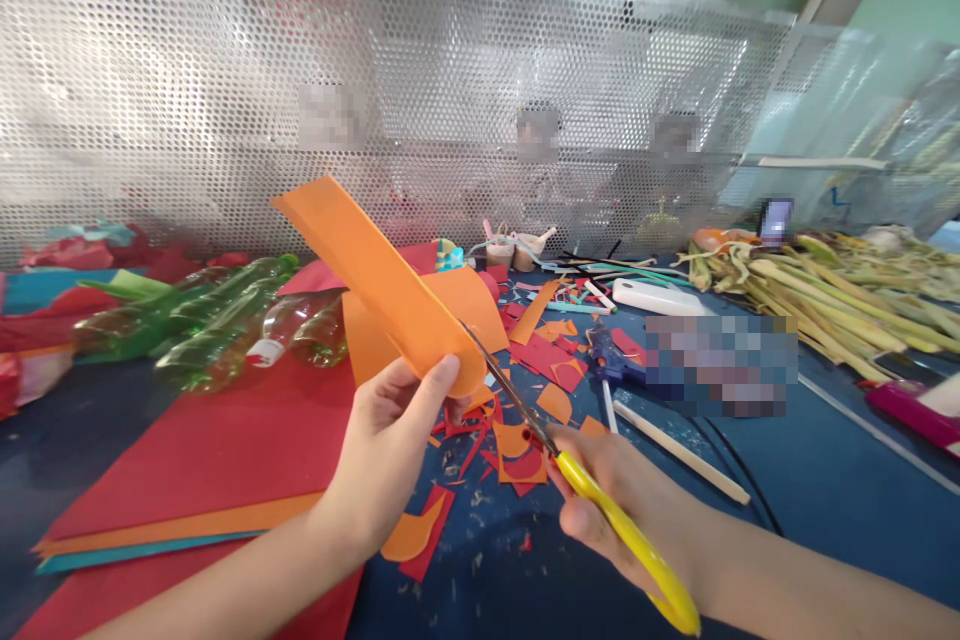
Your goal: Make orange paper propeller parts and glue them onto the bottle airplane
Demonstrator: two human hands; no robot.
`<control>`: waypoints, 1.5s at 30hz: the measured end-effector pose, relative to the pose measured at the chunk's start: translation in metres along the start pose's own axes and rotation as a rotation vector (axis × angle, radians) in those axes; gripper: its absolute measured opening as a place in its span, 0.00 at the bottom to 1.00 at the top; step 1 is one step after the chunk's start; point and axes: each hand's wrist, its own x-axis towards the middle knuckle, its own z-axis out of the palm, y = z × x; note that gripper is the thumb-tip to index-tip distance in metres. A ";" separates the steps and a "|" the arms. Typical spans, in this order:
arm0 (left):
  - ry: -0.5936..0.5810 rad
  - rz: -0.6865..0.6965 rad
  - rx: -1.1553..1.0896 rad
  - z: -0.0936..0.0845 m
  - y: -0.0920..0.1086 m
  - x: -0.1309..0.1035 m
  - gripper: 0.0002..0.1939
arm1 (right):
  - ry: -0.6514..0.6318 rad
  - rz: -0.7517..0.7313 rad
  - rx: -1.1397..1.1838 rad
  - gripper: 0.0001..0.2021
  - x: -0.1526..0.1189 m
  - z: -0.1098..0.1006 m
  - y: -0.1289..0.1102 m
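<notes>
An orange foam strip [382, 280] is pinched near its rounded lower end between the thumb and fingers of my left hand [397, 440]. My right hand [615, 490] is wrapped round scissors with yellow handles [630, 540]. Their dark blades point up and left, with the tips at the strip's rounded edge. Behind the strip stands a curved orange sheet [469, 310]. Beneath the hands, orange and red scraps [521, 455] lie scattered on the blue table [480, 580].
Stacked red sheets [217, 440] and green plastic bottles [225, 330] are at left. A blue glue gun [615, 355], a pale stick [682, 450] and dried husks [832, 300] lie at right. Behind stands a perforated metal screen [450, 90].
</notes>
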 end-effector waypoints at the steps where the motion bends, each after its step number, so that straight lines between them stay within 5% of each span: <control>1: -0.001 -0.002 0.018 0.000 0.000 0.000 0.12 | 0.004 0.005 -0.012 0.32 0.000 0.001 0.001; 20: -0.023 -0.026 0.075 0.013 0.012 -0.006 0.11 | -0.107 -0.034 0.044 0.32 0.001 0.004 0.015; 26: -0.033 -0.045 0.057 0.013 0.012 -0.007 0.10 | -0.004 -0.088 0.098 0.34 0.002 0.007 0.012; 31: -0.049 -0.073 0.029 0.013 0.011 -0.006 0.12 | 0.047 0.016 0.233 0.29 0.004 0.011 0.015; 38: -0.260 -0.320 -0.051 0.018 -0.005 -0.016 0.16 | 0.307 -0.061 0.344 0.20 0.020 0.012 0.021; 45: -0.291 -0.373 -0.153 0.020 -0.008 -0.018 0.10 | 0.294 -0.074 0.503 0.17 0.026 0.006 0.019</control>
